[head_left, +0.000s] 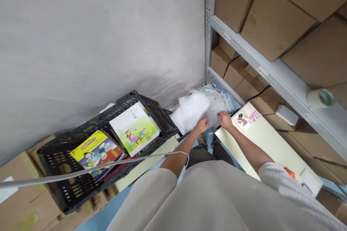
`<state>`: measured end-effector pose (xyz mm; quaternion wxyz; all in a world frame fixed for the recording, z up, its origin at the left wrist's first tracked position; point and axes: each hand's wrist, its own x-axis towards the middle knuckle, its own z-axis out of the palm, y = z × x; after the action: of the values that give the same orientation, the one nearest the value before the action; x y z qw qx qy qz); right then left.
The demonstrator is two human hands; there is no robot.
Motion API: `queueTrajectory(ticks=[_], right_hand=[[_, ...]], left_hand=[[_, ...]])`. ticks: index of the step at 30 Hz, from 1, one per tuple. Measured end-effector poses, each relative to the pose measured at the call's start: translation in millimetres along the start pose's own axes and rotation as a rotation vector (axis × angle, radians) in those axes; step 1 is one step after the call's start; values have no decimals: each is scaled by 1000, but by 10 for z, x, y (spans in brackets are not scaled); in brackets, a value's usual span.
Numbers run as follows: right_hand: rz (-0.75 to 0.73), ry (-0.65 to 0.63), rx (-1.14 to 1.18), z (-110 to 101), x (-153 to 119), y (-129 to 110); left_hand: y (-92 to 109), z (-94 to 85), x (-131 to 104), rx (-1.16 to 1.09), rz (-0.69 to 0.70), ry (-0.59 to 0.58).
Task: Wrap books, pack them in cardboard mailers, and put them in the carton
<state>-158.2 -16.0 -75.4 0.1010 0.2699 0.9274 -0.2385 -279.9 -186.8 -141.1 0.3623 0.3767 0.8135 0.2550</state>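
Nearest my camera: white shirt [211, 195], with a pale cable [40, 181] crossing the view on the left and passing over the left arm. Pale tabletop [273, 140] on the right, orange item [290, 172] near its close end, printed sheet [245, 117] at the far end.

Black crate [56, 187] off to my left, tilted in view. Two books visible on top inside: yellow-and-purple book [97, 153], then green-and-white book [135, 130] beside it, both cover up.

Further out, left hand [202, 124] and right hand [224, 119], apart, fingers curled in. Can't tell if either grips anything; whatever might be pinched is too small to see. My read on the step: two-handed finger work, by the near edge of the white paper [189, 110], which lies heaped between crate and rack. Contact with it: can't tell. A reach into that heap would call for looser fingers and the right forearm kept off the tabletop corner.

Beyond: grey rack [252, 59] on the right, brown cartons [276, 21] packed on it, tape roll [314, 98] at the shelf edge. Bare wall [103, 36] behind the crate.
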Motion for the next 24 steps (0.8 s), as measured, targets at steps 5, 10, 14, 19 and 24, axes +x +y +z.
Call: queueTrajectory(ticks=[5, 10, 14, 19, 24], right_hand=[[-44, -172, -78, 224, 588, 36], [-151, -355, -189, 640, 1287, 90], [-236, -444, -281, 1123, 1840, 121], [-257, -508, -350, 1831, 2377, 173], [-318, -501, -354, 2470, 2693, 301]], left_hand=[[-274, 84, 404, 67, -221, -8], [-782, 222, 833, 123, -397, -15], [-1356, 376, 1112, 247, -458, -27], [-2140, 585, 1377, 324, -475, -15], [-2781, 828, 1524, 325, -493, -22]])
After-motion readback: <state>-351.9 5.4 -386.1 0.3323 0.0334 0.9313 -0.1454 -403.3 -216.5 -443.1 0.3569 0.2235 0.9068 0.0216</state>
